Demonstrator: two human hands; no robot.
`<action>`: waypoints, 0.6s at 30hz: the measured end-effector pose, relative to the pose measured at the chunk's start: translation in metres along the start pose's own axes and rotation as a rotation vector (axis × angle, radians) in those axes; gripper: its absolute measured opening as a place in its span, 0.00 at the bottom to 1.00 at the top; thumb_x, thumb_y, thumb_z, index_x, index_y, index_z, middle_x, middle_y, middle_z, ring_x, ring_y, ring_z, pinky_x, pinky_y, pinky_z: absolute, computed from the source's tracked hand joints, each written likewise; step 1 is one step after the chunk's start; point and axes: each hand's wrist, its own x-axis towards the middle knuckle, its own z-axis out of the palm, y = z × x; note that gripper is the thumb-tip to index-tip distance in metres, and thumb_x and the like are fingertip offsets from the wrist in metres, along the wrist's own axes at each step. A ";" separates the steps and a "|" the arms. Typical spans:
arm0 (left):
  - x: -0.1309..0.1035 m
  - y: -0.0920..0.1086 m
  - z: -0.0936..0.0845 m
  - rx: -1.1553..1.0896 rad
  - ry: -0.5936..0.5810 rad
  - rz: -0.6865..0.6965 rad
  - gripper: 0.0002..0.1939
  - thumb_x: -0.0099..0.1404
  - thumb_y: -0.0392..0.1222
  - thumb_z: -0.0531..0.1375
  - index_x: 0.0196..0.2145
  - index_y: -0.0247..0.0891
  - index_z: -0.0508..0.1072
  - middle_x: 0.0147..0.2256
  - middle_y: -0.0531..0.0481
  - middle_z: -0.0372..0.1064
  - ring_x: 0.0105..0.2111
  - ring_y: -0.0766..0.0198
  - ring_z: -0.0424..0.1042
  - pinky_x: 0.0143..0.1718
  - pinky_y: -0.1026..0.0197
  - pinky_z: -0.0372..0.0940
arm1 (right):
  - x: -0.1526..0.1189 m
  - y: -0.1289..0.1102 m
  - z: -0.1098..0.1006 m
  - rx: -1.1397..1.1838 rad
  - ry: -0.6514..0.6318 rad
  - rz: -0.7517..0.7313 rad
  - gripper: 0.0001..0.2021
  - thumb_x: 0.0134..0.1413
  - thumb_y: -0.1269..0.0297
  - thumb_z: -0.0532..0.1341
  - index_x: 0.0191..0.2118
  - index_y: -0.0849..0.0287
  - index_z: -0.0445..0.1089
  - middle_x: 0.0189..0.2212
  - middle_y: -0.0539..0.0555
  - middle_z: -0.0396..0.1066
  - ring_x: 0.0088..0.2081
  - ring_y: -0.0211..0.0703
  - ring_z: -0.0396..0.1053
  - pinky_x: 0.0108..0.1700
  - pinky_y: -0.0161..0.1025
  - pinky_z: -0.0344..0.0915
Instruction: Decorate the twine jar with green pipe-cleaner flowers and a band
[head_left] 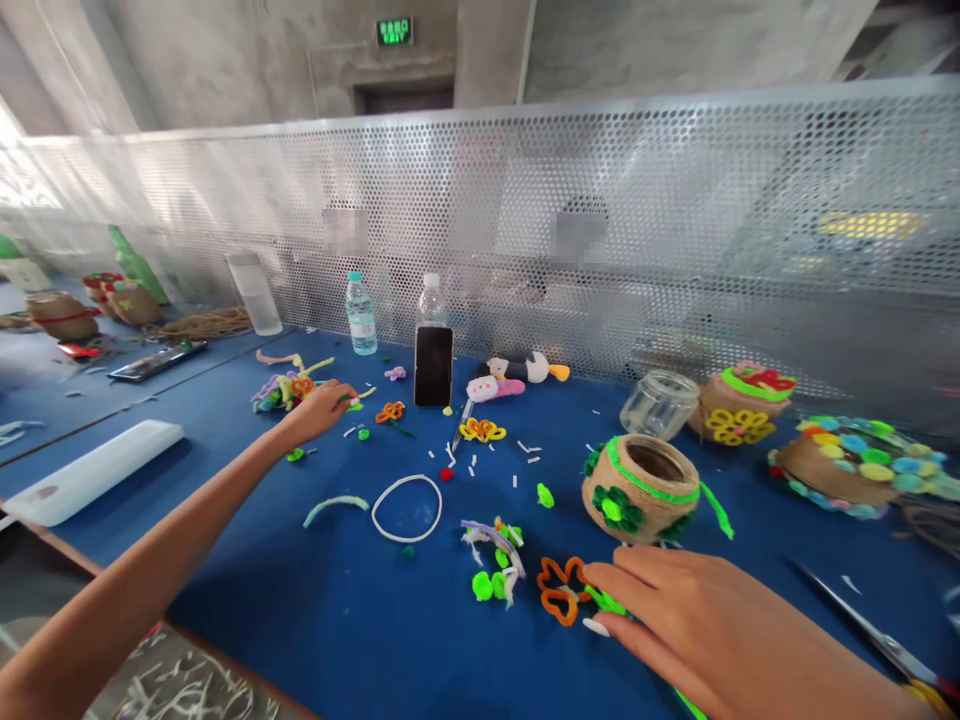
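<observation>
at lower right, the right hand (690,612) pinches a bright-green fuzzy stem (607,601) beside an orange fuzzy flower outline (551,597), likely light, soft, easily bent, best held centrally. at centre-left, the left hand's (322,408) grip is unclear.

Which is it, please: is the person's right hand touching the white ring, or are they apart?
Apart: the head view plainly shows bare blue tabletop between the right hand and the white ring.
</observation>
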 end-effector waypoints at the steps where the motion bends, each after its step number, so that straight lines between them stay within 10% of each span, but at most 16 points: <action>1: -0.001 0.002 -0.001 0.004 -0.001 0.004 0.16 0.64 0.42 0.44 0.38 0.34 0.69 0.35 0.44 0.67 0.37 0.58 0.66 0.42 0.57 0.61 | 0.000 0.000 0.000 0.002 -0.007 0.004 0.09 0.52 0.72 0.57 0.35 0.56 0.73 0.28 0.50 0.75 0.24 0.44 0.72 0.21 0.41 0.69; 10: -0.017 0.040 0.016 0.009 -0.184 0.081 0.09 0.60 0.37 0.52 0.36 0.33 0.69 0.35 0.44 0.65 0.36 0.59 0.67 0.42 0.59 0.61 | 0.002 -0.001 -0.001 0.033 -0.001 0.011 0.08 0.52 0.72 0.57 0.34 0.55 0.72 0.29 0.49 0.75 0.25 0.44 0.73 0.23 0.41 0.70; 18: -0.046 0.026 -0.041 0.063 -0.115 -0.062 0.11 0.59 0.38 0.49 0.38 0.33 0.66 0.39 0.46 0.64 0.40 0.61 0.64 0.46 0.61 0.56 | -0.002 0.003 -0.001 0.037 -0.025 0.023 0.08 0.54 0.71 0.55 0.32 0.55 0.72 0.29 0.49 0.75 0.26 0.45 0.73 0.23 0.42 0.69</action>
